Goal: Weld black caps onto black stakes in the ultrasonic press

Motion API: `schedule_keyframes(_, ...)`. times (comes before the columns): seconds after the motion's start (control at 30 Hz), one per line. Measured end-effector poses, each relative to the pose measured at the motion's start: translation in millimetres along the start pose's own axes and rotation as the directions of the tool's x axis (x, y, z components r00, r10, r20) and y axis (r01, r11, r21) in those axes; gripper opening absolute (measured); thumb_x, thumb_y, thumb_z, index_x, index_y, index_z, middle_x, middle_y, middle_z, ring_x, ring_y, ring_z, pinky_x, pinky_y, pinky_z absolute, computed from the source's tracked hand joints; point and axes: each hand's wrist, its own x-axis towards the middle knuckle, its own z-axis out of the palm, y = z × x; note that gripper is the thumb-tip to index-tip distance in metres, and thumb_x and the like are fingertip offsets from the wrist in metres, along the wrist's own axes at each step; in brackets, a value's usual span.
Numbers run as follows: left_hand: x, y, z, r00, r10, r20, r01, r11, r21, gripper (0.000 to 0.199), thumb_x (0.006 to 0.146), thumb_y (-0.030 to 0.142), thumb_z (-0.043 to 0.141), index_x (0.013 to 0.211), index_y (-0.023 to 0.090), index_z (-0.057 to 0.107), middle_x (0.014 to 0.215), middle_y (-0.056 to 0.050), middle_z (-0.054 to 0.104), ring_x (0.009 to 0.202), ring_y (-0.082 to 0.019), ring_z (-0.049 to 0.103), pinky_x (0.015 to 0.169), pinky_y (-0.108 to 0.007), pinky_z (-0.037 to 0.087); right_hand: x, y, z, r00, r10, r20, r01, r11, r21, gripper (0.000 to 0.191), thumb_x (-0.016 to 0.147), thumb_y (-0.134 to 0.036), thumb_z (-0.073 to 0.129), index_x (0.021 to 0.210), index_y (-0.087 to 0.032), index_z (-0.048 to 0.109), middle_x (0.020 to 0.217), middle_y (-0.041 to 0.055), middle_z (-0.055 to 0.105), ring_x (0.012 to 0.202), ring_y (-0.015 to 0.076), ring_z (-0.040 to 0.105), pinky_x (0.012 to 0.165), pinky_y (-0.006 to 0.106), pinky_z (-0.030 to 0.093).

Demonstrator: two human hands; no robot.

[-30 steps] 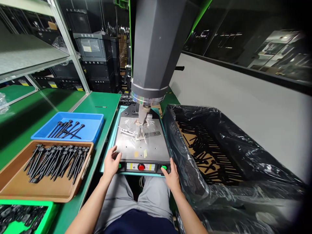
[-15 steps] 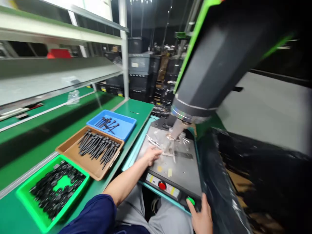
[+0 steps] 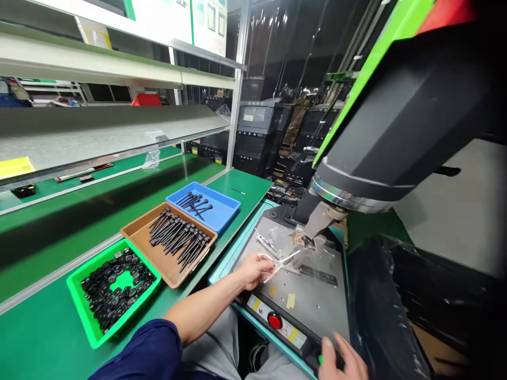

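Observation:
My left hand is closed, pinching a thin clear plastic strip over the metal base plate of a press-like machine. The strip points up and right, its far end close to the machine's tapered metal tip. Clear plastic pieces around the tip partly hide the fixture below. My right hand is at the base's front right corner, fingers apart and slightly blurred, holding nothing visible. It partly covers a green button. A red button sits on the front panel between the hands.
On the green bench left are a green tray of small black parts, a brown tray of black pin-like parts and a blue tray with several more. The machine's dark column slants overhead. Black plastic sheeting hangs at right.
My left hand has drawn the clear strip up and away from the fixture under the tip. My right hand has shifted off the green button's front. The view has swung left.

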Motion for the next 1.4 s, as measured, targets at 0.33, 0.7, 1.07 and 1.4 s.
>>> schedule_keyframes(0.33, -21, 42, 23.6, 0.990, -0.058, 0.132, 0.075, 0.989, -0.128, 0.024, 0.067, 0.018, 0.076, 0.079, 0.014, 0.056, 0.086, -0.004, 0.068, 0.053, -0.006, 0.058, 0.033, -0.010, 0.031, 33, -110, 104, 0.821, -0.191, 0.538, -0.122, 0.863, 0.491, 0.040, 0.086, -0.029, 0.052, 0.125, -0.025, 0.060, 0.098, 0.0041, 0.071, 0.084, 0.0221, 0.066, 0.083, 0.038, 0.053)
schedule_keyframes(0.7, -22, 46, 24.7, 0.998, -0.031, 0.060, 0.035, 0.998, -0.061, 0.025, 0.063, 0.016, 0.078, 0.079, 0.014, 0.059, 0.085, -0.004, 0.070, 0.057, -0.008, 0.062, 0.033, -0.012, 0.036, 124, -105, 101, 0.996, -0.057, -0.072, 0.075, 0.960, 0.269, 0.046, 0.086, -0.030, 0.050, 0.129, -0.018, 0.055, 0.111, 0.0105, 0.058, 0.091, 0.0197, 0.060, 0.087, 0.036, 0.049)
schedule_keyframes(1.07, -13, 52, 29.1, 0.996, -0.028, 0.081, 0.028, 1.000, 0.008, 0.025, 0.063, 0.018, 0.079, 0.078, 0.013, 0.059, 0.084, -0.005, 0.070, 0.057, -0.009, 0.063, 0.036, -0.014, 0.042, 159, -110, 121, 0.997, -0.066, 0.044, 0.058, 0.985, 0.162, 0.029, 0.081, -0.032, 0.059, 0.102, -0.015, 0.069, 0.113, 0.0146, 0.062, 0.114, 0.0265, 0.054, 0.103, 0.040, 0.039)
schedule_keyframes(1.4, -13, 51, 34.0, 0.993, -0.007, 0.115, 0.003, 0.999, 0.038, 0.027, 0.061, 0.021, 0.082, 0.077, 0.013, 0.061, 0.086, -0.005, 0.071, 0.058, -0.008, 0.061, 0.036, -0.013, 0.037, 147, -117, 94, 0.999, -0.037, -0.010, 0.039, 0.967, 0.251, 0.028, 0.080, -0.035, 0.056, 0.097, -0.015, 0.066, 0.109, 0.0143, 0.065, 0.107, 0.0264, 0.057, 0.099, 0.041, 0.040)
